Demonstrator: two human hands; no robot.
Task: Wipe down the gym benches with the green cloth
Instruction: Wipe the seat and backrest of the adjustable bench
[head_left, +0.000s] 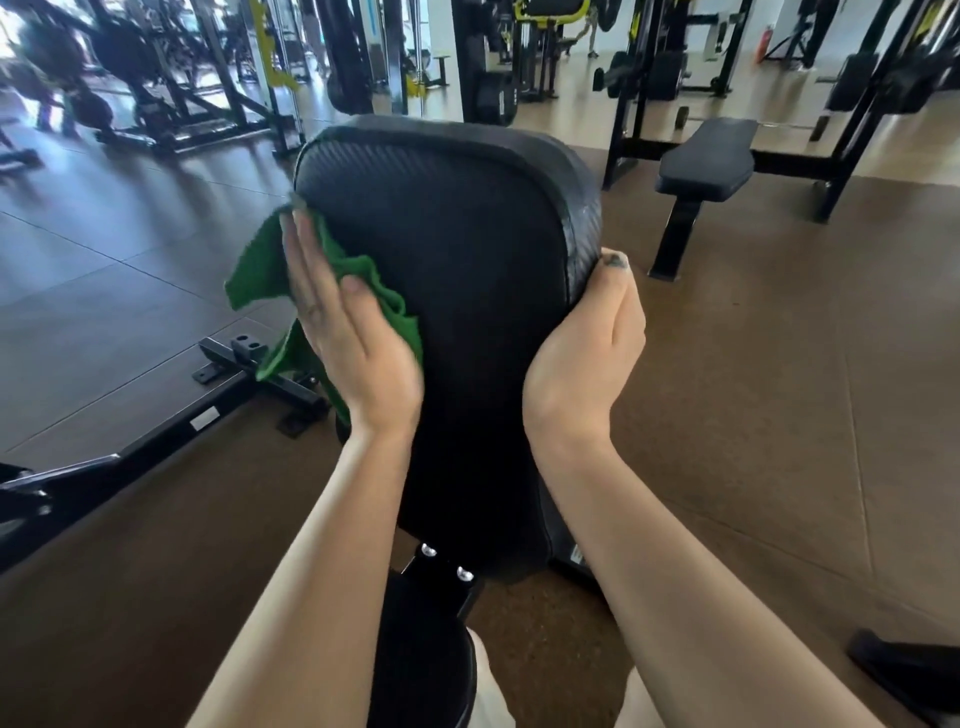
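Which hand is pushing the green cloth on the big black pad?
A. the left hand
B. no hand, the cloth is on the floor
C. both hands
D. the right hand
A: the left hand presses the green cloth flat against the left side of the black pad, while the right hand only holds the pad's right edge, with no cloth under it.

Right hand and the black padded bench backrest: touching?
Touching. The head view shows the right hand cupped round the black padded bench backrest at its right edge, thumb wrapped onto the side, no gap visible.
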